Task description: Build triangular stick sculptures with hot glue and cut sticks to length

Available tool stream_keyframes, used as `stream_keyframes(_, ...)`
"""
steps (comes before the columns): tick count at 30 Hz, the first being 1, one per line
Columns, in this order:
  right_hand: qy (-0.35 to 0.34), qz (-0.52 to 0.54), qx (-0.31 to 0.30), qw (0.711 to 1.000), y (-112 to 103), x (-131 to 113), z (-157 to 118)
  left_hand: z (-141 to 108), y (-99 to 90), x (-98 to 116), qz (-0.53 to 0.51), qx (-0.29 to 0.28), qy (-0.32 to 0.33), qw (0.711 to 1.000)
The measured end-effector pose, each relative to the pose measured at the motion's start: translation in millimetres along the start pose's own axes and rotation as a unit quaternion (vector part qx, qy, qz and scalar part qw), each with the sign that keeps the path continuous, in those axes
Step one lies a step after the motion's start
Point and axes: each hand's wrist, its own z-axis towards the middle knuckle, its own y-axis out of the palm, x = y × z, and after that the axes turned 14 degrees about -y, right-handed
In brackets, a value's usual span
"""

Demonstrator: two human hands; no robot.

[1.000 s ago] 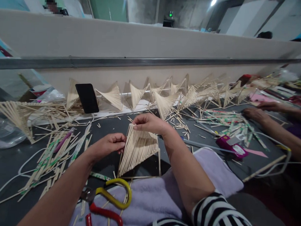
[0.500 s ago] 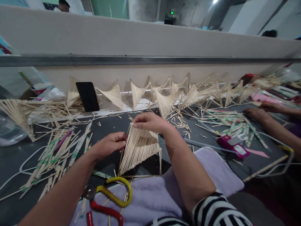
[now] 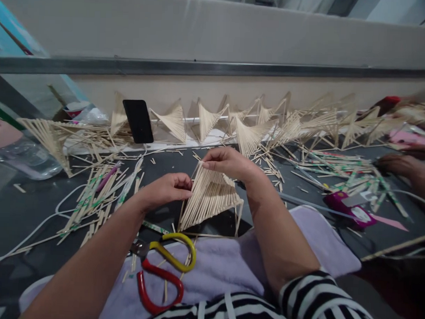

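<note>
In front of me stands a twisted model of thin wooden sticks (image 3: 211, 199), its sticks side by side in a fan-like curved surface on a stick frame. My right hand (image 3: 228, 164) pinches its top corner between thumb and fingers. At the model's left edge is my left hand (image 3: 169, 191), with fingers curled and thumb bent toward them; the fingertips are partly hidden at the edge stick. Below the model lies a pair of cutters (image 3: 160, 271) with one yellow and one red handle, on a lilac cloth (image 3: 226, 260).
Several finished stick models (image 3: 248, 135) line the wall. A black phone (image 3: 138, 121) leans at the back left. Loose sticks (image 3: 89, 201) lie left, others (image 3: 354, 174) right, near a magenta item (image 3: 350, 210) and another person's hand (image 3: 397, 164). A clear plastic container (image 3: 31, 160) stands far left.
The view has tilted down and shifted left, so everything sits further right and higher in the picture. Both hands keep nearly the same places at the model.
</note>
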Motion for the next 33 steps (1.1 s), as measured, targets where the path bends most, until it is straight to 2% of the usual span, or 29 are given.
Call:
stream_keyframes(3,0.008,-0.004,0.004,1.000,0.8,0.2,-0.1,1.0,1.9,-0.5,0.004,0.021,0.000,1.000)
stream_keyframes(10,0.011,-0.003,0.016,1.000,1.9,2.6,-0.2,-0.5,1.9,-2.0,0.031,0.016,0.013,0.999)
stream_keyframes(19,0.011,0.003,0.010,1.000,2.1,1.6,0.3,1.6,6.3,-2.8,0.050,0.036,0.036,0.997)
stream_keyframes(24,0.015,-0.001,0.008,1.000,2.3,2.2,0.3,1.5,7.2,-1.5,0.031,0.022,0.036,0.999)
stream_keyframes(33,0.016,-0.003,0.002,1.000,1.5,-0.9,0.2,0.2,7.8,0.8,0.048,0.032,0.021,0.998)
